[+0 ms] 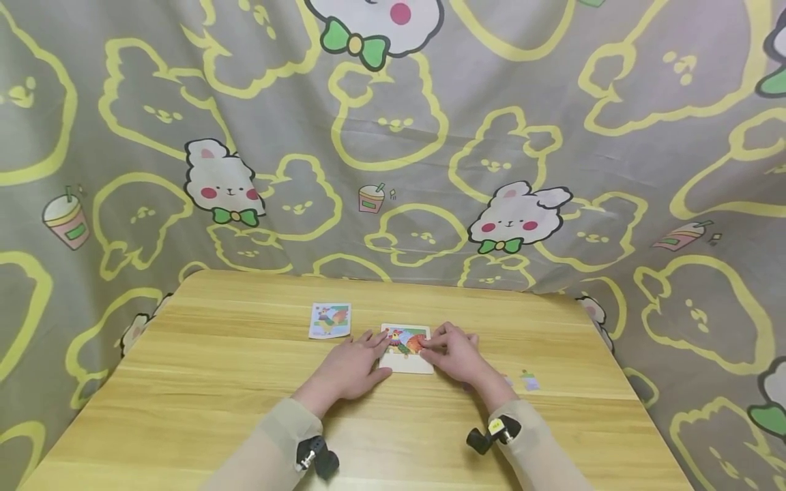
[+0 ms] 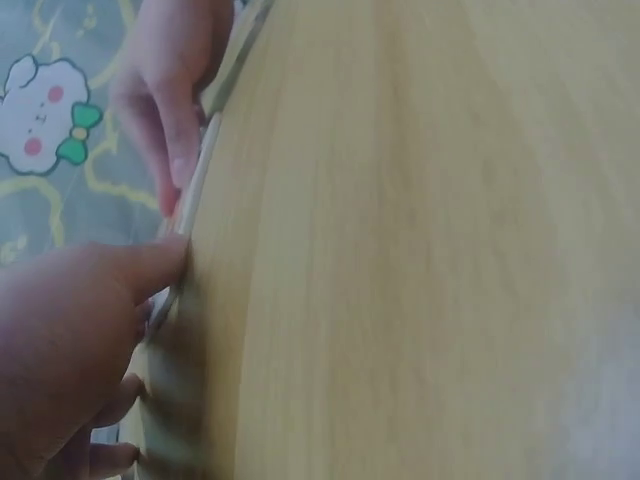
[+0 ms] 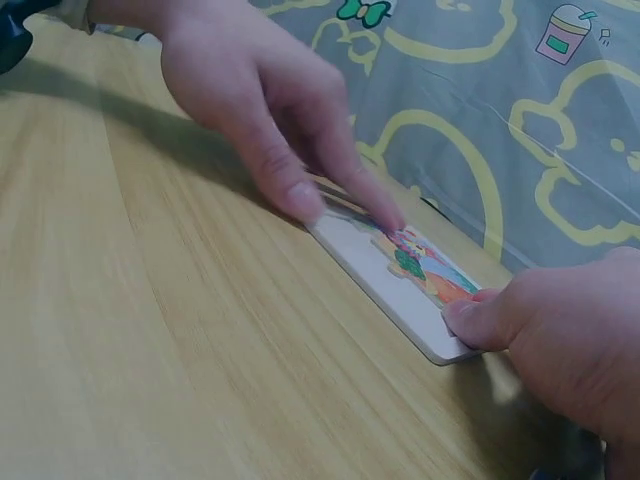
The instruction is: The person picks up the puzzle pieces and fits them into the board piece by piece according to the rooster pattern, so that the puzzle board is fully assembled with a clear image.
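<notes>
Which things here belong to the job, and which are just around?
Job:
white rectangular puzzle board
colourful partial rooster puzzle on it
loose multicoloured flat pieces
square rooster picture card

Just around:
grey, yellow-patterned fabric curtain
black wrist-worn devices

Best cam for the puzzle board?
Head: it looks down on the puzzle board, so both the coloured picture and the blank strip below it read clearly. Right wrist shows it larger but slanted and partly covered; left wrist gives only a thin, nearly edge-on sliver.
</notes>
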The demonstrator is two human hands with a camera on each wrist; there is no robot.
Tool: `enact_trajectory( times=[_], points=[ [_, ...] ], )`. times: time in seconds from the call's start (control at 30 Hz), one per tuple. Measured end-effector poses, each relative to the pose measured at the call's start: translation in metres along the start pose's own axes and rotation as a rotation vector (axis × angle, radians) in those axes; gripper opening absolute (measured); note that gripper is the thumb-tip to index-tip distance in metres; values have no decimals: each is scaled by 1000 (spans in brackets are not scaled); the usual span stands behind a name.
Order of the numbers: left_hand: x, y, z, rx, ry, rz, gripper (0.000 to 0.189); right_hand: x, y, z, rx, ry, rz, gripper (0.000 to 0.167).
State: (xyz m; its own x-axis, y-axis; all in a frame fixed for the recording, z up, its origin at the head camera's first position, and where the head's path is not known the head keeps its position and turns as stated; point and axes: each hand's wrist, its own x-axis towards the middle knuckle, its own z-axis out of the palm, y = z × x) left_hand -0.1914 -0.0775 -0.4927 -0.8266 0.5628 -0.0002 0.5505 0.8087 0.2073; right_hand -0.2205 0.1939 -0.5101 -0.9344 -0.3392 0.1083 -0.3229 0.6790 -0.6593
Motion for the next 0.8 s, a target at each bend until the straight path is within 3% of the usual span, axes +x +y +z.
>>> enact_trajectory(
  times=[0.27,0.47,0.8],
  points=[
    [-1,-2,-3,-29,-36,-15,69,-1,2,-9,-37,-71,-75,34],
    [0,-1,-2,-41,-33,-21,71,-10,8,-35,77,-161,-139,39],
    [-1,-2,-1,-50,-38,-18,70,-50,34,-56,116,-123,-167,37]
  ],
)
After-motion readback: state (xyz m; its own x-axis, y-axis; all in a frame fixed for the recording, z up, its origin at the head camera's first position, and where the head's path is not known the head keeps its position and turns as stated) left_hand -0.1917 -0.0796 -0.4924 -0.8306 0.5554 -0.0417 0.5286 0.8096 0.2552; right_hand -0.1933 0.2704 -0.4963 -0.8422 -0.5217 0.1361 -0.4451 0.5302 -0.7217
